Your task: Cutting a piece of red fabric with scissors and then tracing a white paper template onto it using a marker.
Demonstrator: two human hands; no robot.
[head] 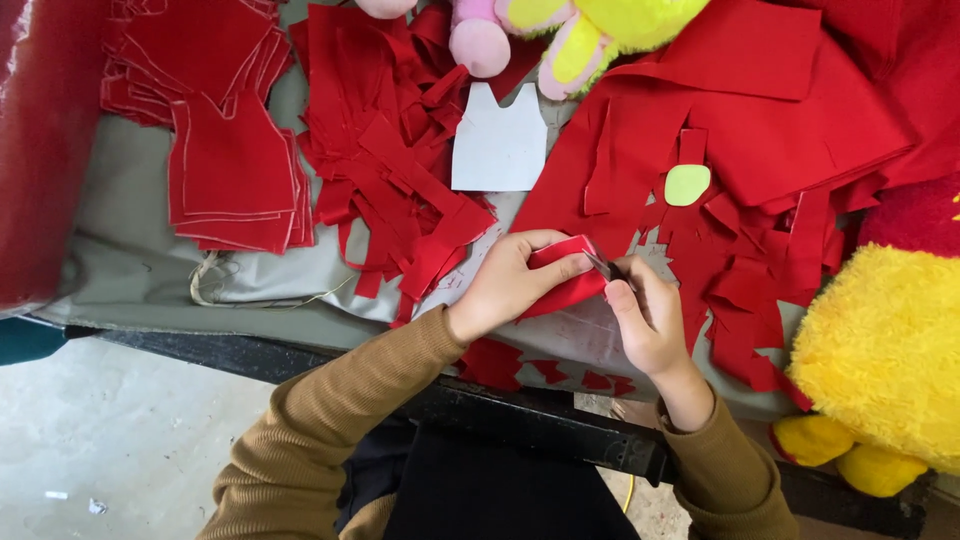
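Note:
My left hand (512,282) pinches a folded piece of red felt (562,278) above the table's near edge. My right hand (645,318) holds small dark scissors (606,268) with their blades at the felt's upper right corner. Both sleeves are olive brown. A white paper pattern (498,143) shaped like a little vest lies just beyond my hands. A pile of red felt scraps (395,170) lies left of it. A stack of cut red vest pieces (235,175) with pale outlines sits further left.
Large red felt sheets (760,110) cover the right of the grey table cloth (130,255), with a small lime green oval (687,184) on them. A yellow plush toy (885,360) sits at the right edge. Pink and yellow plush toys (560,35) lie at the top.

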